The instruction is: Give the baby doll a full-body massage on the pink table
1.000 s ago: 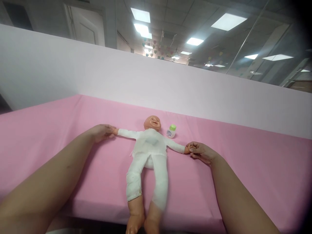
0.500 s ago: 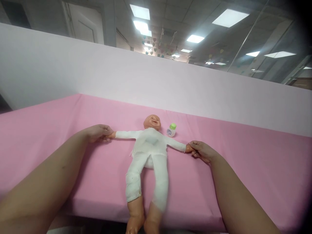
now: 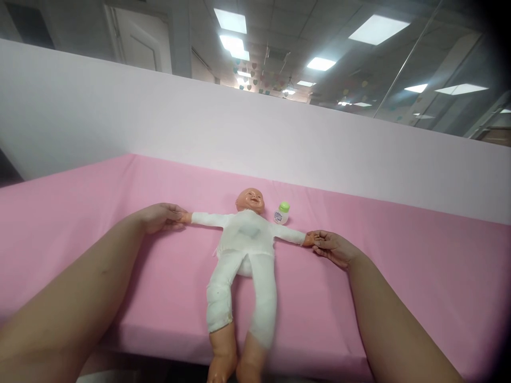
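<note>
A baby doll [image 3: 248,234] in a white cloth suit lies on its back with its arms stretched out sideways. Its bare feet reach past the front edge of the pink padded surface [image 3: 319,298]. At the doll's hand on the left, my left hand [image 3: 163,217] is closed, with thumb and fingers around it. My right hand [image 3: 334,248] pinches the doll's other hand between thumb and fingers. Beside the doll's head, above its arm on the right, is a small clear bottle [image 3: 281,214] with a green cap and a printed label.
A white wall panel [image 3: 239,133] rises along the back of the pink surface. Above it, glass shows a room with ceiling lights [image 3: 321,64] and a white door [image 3: 138,40]. The near edge of the surface runs across the lower part of the view.
The doll's arm on the right has shifted very slightly upward, and my right hand has moved a little to the right. Both hands keep hold of the doll's hands.
</note>
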The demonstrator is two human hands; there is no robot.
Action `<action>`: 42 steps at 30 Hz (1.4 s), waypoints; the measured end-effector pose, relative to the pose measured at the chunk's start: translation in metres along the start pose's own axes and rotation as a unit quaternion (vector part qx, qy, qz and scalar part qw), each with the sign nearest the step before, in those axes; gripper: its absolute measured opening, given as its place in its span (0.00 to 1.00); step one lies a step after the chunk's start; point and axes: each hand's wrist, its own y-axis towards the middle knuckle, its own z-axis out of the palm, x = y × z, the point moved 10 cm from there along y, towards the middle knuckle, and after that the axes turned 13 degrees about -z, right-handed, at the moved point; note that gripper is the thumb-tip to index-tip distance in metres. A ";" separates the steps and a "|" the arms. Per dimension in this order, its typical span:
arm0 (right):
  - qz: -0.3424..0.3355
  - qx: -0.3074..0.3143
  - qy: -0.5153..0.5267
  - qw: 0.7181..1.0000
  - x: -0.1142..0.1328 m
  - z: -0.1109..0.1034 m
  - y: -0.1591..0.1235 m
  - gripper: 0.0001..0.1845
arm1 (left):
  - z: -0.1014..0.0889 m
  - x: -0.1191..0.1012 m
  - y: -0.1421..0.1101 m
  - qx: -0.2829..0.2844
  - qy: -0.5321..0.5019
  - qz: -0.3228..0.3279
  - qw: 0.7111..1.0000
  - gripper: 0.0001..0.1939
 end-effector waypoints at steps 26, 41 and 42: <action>-0.058 -0.086 -0.029 0.994 0.006 -0.005 0.015 0.18 | 0.002 -0.016 0.017 -0.087 0.005 0.126 0.988 0.25; -0.105 -0.093 -0.122 0.983 0.011 0.006 0.024 0.21 | 0.001 -0.024 0.012 -0.200 0.043 0.174 0.963 0.19; -0.108 -0.106 -0.125 0.981 0.010 0.005 0.026 0.21 | -0.002 -0.024 0.013 -0.209 0.038 0.172 0.962 0.18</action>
